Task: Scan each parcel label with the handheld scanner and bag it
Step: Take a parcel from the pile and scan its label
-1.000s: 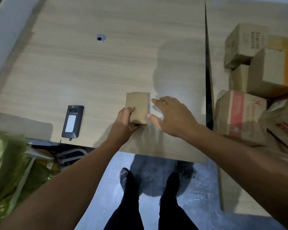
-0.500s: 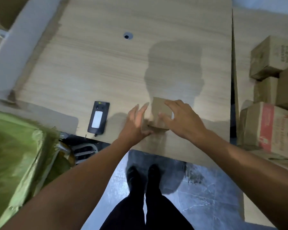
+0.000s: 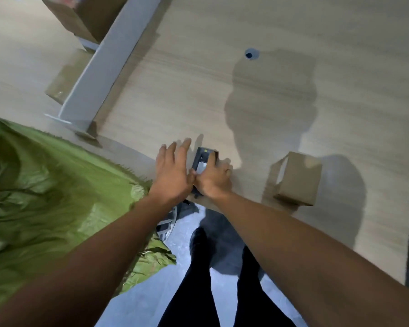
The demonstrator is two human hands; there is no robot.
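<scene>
So this looks like the grab-the-scanner step. Right hand (image 3: 214, 180) is curled round the scanner (image 3: 200, 161), thumb lying along its top. Left hand (image 3: 172, 171) sits just left of the scanner, fingers straight, holding nothing. The parcel (image 3: 298, 178) stands to the scanner's right, untouched, and the green bag (image 3: 45, 197) is off to its left. Next, I'd guess: lift it and aim at the label, which I can't spot.
</scene>
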